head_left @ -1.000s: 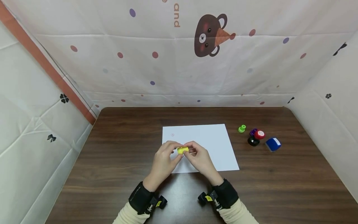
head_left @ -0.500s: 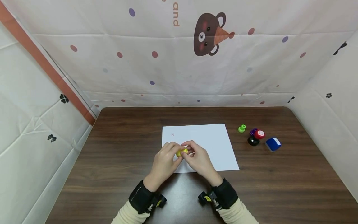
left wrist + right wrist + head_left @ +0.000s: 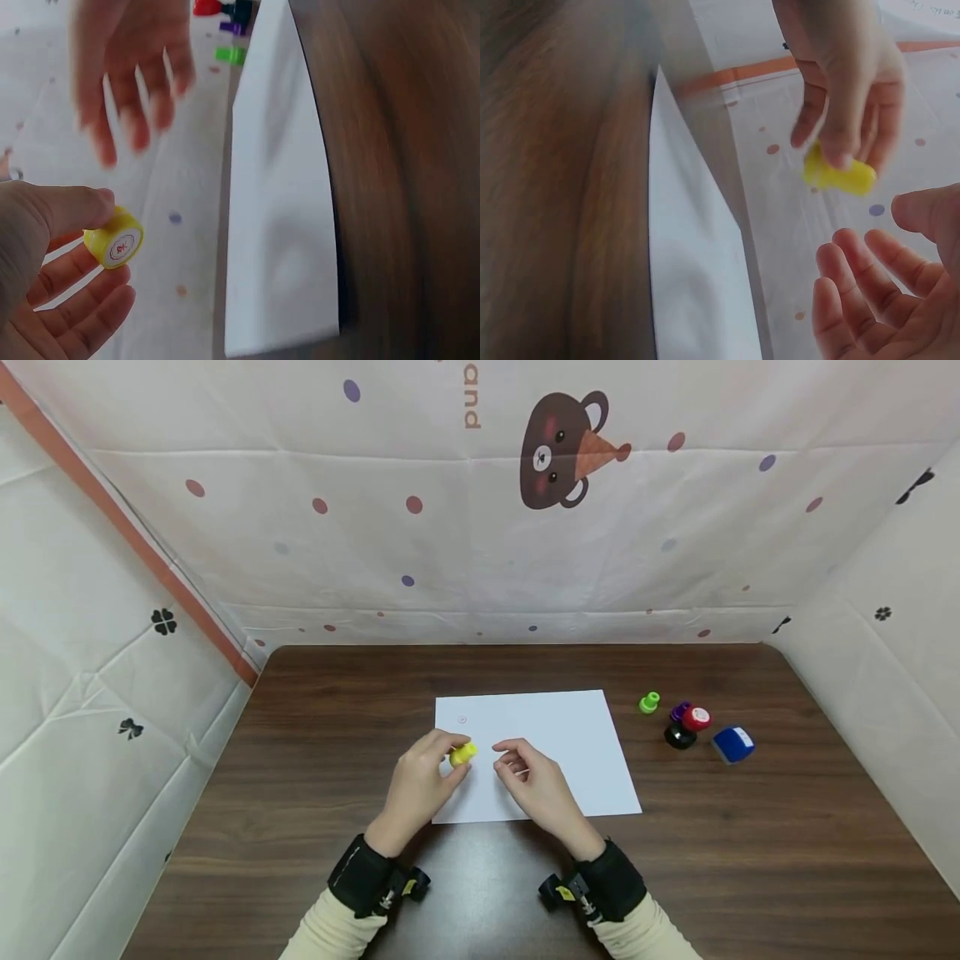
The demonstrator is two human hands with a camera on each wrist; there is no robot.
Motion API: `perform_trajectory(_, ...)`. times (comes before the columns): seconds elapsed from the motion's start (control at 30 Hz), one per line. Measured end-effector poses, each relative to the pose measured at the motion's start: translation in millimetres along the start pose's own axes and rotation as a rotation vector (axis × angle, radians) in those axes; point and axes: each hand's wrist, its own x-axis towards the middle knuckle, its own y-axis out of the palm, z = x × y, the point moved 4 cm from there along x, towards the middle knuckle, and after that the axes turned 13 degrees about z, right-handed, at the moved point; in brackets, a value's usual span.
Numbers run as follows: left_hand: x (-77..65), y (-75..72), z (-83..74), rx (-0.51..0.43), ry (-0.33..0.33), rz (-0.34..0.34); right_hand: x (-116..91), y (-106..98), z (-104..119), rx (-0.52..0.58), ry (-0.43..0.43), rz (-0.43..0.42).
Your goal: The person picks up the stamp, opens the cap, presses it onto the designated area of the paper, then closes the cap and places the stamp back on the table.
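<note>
Yellow and stubby, a small stamp [image 3: 463,753] with a round white face [image 3: 121,247] marked in red was pinched between the thumb and fingers of the left hand [image 3: 420,781], over a rectangular white sheet of paper [image 3: 570,735]. Near it, the right hand [image 3: 543,782] held nothing, its fingers loosely bent and apart from the thumb.

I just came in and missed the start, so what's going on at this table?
A person's left hand holds a small yellow stamp raised above a white sheet. The right hand is beside it, fingers loosely bent, holding nothing. The sheet bears a small round mark near its far left corner. Off to the right on the table are green, purple, red, black and blue pieces.
</note>
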Motion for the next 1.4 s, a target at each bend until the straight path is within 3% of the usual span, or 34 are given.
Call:
perform_trajectory(0.23,-0.4,-7.2,40.8,-0.021,-0.168,0.027,-9,-7,-8,0.006,0.036,0.007)
perform_trajectory(0.37,0.7,-14.2,63.2,-0.022,-0.229,0.037,-12,-12,-12,-0.001,0.048,0.013)
perform_trajectory(0.8,23.6,-31.6,116.4,0.005,-0.300,0.065,-17,-29,-24,-0.025,0.075,-0.022)
perform_trajectory(1.03,38.1,-29.5,139.9,0.037,-0.355,0.132,-15,-31,-31,-0.038,0.090,-0.039)
perform_trajectory(1.27,42.6,-27.2,155.7,0.044,-0.432,0.186,-15,-32,-36,-0.057,0.105,-0.055)
perform_trajectory(1.4,42.9,-24.8,161.3,0.025,-0.440,0.194,-15,-34,-38,-0.083,0.106,-0.071)
